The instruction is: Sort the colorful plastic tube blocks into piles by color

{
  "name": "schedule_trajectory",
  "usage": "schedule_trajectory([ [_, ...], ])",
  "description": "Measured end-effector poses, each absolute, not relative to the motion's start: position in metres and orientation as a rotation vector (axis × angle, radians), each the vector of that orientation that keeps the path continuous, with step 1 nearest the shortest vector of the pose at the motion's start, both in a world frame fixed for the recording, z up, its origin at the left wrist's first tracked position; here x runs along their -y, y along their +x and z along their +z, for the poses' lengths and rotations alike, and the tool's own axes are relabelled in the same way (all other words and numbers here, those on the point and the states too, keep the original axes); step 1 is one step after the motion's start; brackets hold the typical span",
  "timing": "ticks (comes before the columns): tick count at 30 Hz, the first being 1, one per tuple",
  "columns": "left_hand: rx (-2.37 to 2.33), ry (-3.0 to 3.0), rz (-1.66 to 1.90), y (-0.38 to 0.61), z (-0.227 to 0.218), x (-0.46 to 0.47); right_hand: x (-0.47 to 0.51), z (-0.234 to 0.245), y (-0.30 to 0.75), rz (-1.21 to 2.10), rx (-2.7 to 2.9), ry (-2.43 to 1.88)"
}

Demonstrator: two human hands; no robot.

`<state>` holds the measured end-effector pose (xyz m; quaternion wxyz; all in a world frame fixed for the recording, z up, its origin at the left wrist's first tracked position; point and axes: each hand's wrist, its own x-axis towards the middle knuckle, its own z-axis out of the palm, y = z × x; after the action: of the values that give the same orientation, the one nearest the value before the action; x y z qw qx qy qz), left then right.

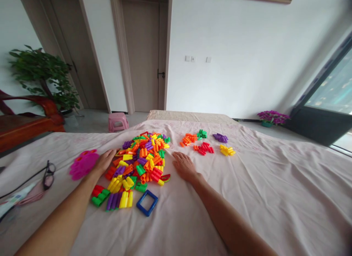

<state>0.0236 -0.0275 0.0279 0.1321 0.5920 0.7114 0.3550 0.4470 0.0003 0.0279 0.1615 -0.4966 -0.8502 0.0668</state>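
A big heap of coloured plastic tube blocks (140,160) lies on a pale pink sheet (261,197). My left hand (106,160) rests flat at the heap's left edge, fingers stretched out, touching the blocks. My right hand (184,166) lies flat on the sheet just right of the heap, fingers apart, holding nothing. Beyond it sit small sorted groups: orange blocks (188,139), green blocks (202,134), purple blocks (220,138), red blocks (204,149) and yellow blocks (227,150). A blue plastic frame (147,203) lies in front of the heap.
A magenta plastic piece (82,164) lies left of my left hand. Glasses (48,175) and a cable rest at the sheet's left edge. A pink stool (117,121), a wooden chair (24,120), a plant (44,76) and doors stand behind.
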Motion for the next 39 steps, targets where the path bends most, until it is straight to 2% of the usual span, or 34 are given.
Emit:
schedule_trajectory([
  [6,-1.884,1.752,0.924,0.032,0.041,0.075,-0.001,0.032,0.447,0.178,2.349,-1.541],
  [12,-1.896,2.006,0.796,0.041,0.018,0.145,0.0,0.032,0.448,0.138,2.335,-1.533],
  [18,-1.928,2.364,0.805,0.113,0.015,0.18,0.003,0.034,0.445,0.114,2.33,-1.546],
  [24,-2.075,2.394,0.971,0.166,0.024,0.155,0.006,0.037,0.444,0.106,2.329,-1.559],
  [33,-2.061,2.389,1.084,0.186,0.043,0.088,0.005,0.035,0.446,0.128,2.338,-1.525],
  [39,-2.032,2.318,1.198,0.183,0.072,0.052,0.002,0.038,0.45,0.226,2.303,-1.486],
])
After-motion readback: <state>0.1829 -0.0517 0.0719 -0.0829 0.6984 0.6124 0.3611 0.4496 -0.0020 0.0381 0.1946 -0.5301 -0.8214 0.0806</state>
